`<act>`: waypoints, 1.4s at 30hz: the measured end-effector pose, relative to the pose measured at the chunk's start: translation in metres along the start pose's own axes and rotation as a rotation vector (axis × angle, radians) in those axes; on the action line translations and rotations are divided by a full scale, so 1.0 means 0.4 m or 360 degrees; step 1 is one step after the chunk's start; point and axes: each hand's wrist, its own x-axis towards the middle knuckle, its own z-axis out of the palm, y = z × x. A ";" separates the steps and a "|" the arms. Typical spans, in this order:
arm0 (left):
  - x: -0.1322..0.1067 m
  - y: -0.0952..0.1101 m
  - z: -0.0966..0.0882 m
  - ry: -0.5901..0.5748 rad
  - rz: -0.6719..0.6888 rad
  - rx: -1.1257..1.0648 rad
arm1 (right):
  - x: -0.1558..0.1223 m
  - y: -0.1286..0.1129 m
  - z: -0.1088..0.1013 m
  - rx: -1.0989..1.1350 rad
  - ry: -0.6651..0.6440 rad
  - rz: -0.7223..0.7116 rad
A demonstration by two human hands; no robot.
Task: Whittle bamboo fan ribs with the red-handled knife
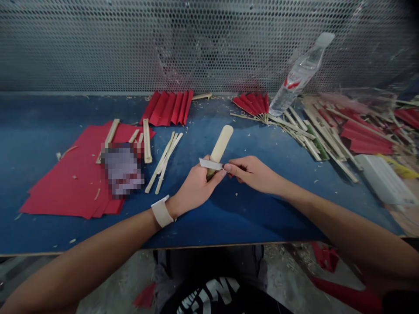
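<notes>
My left hand (pixel 195 186) is closed around the lower end of a pale bamboo stick (pixel 221 140) with a rounded top, held slanted above the blue table (pixel 229 209). My right hand (pixel 253 173) is closed on the handle of a small knife, and the flat blade (pixel 210 164) lies across the stick just above my left thumb. A white band is on my left wrist. Loose bamboo slats (pixel 165 160) lie just left of my hands.
Red paper sheets (pixel 65 187) with slats on them lie at the left. Folded red fans (pixel 170 107) sit at the back by the mesh wall. A water bottle (pixel 299 76) leans at the back right, beside a heap of fan ribs and fans (pixel 343 131).
</notes>
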 end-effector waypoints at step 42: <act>0.003 -0.008 0.007 0.0036 -0.0024 -0.0030 | -0.001 -0.004 -0.004 -0.0144 0.0058 -0.0025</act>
